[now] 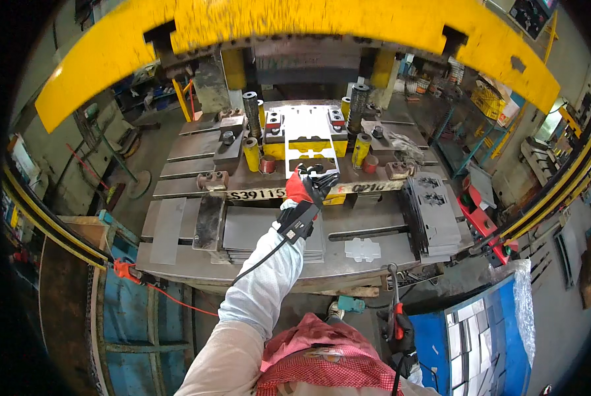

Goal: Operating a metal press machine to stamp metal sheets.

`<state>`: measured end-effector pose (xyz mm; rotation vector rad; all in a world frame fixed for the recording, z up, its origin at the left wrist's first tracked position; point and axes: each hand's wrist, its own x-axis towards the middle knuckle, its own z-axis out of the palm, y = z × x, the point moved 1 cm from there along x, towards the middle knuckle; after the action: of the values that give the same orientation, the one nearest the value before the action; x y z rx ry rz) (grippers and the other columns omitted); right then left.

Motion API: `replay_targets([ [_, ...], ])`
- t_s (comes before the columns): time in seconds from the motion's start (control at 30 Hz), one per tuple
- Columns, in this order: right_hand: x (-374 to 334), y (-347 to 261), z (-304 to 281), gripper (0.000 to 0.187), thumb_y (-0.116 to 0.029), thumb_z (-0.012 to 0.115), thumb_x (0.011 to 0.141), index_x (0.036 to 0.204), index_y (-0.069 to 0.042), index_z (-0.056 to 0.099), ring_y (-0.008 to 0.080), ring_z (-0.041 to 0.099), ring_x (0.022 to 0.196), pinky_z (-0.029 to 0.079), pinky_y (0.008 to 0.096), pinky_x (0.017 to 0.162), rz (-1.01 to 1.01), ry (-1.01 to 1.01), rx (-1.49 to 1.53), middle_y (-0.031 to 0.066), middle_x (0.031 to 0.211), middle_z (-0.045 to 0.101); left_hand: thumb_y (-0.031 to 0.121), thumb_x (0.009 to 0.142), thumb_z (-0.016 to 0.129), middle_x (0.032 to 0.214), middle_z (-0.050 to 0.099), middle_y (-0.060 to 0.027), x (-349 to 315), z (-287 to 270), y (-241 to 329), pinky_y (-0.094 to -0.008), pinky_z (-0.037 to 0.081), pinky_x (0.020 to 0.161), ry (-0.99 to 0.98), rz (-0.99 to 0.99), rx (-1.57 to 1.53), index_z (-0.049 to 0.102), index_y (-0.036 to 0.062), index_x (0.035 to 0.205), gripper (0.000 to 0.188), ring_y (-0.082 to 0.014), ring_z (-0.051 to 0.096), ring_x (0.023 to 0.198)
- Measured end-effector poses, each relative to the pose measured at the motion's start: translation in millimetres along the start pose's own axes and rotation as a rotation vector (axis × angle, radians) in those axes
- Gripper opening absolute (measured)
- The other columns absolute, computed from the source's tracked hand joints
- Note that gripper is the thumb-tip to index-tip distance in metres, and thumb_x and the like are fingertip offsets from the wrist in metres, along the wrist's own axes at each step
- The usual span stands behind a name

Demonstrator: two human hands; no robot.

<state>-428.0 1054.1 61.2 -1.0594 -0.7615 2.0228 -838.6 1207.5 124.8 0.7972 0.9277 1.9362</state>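
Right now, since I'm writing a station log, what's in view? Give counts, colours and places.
Table: one, grey, centre
Beam: one, yellow, across the top
Die: one, yellow and grey, on the table
Sheet: one, silvery, on the die
Yellow posts: four, yellow, around the die
Dark posts: two, dark, beside the die
Stacks: two, grey, table's front and right
Cutout plate: one, silvery, table's front
Bin: one, blue, lower right
Tool: one, red and grey, lower right
Wrist unit: one, black, centre
Background clutter: too small to count
Left hand: one, red-and-black glove, at the sheet's near end
Right hand: one, black glove, holding the tool
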Motion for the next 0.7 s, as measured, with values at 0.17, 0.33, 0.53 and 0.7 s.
replay_targets([
  [0.17,-4.0,0.6,0.2,0.043,-0.032,0.052,0.080,0.116,-0.009,0.046,0.0169,0.054,0.059,0.044,0.0273,0.051,-0.035,-0.019,0.004,0.0155,0.098,0.060,0.034,0.088,0.037,0.108,0.047,-0.0342,-2.9,25.0,14.5,-0.0432,0.050,0.081,0.263,-0.330,-0.557,0.041,-0.0064,0.112,0.047,-0.0417,0.053,0.098],
  [0.33,-4.4,13.7,-13.9,0.045,-0.032,0.051,0.079,0.116,-0.008,0.045,0.0181,0.053,0.058,0.042,0.0283,0.050,-0.053,-0.012,-0.044,0.0179,0.098,0.059,0.027,0.089,0.036,0.112,0.047,-0.0339,-3.4,8.3,11.9,-0.0444,0.046,0.086,0.131,-0.313,-0.652,0.038,-0.0038,0.109,0.037,-0.0423,0.052,0.100],
  [0.53,-4.9,17.0,-14.5,0.053,-0.031,0.053,0.079,0.123,-0.006,0.038,0.0169,0.054,0.062,0.043,0.0289,0.054,-0.060,-0.120,0.032,0.0192,0.106,0.057,0.043,0.087,0.035,0.115,0.045,-0.0326,4.0,-1.6,3.8,-0.0443,0.046,0.086,0.101,-0.285,-0.603,0.036,-0.0079,0.117,0.060,-0.0410,0.048,0.107],
  [0.7,-5.4,2.7,-1.2,0.044,-0.033,0.051,0.082,0.116,-0.007,0.040,0.0157,0.051,0.057,0.041,0.0263,0.049,-0.040,-0.045,-0.055,0.0155,0.100,0.058,0.030,0.081,0.053,0.093,0.060,-0.0203,1.6,28.4,12.2,-0.0373,0.050,0.077,0.109,-0.346,-0.623,0.050,-0.0028,0.099,0.038,-0.0268,0.060,0.090],
])
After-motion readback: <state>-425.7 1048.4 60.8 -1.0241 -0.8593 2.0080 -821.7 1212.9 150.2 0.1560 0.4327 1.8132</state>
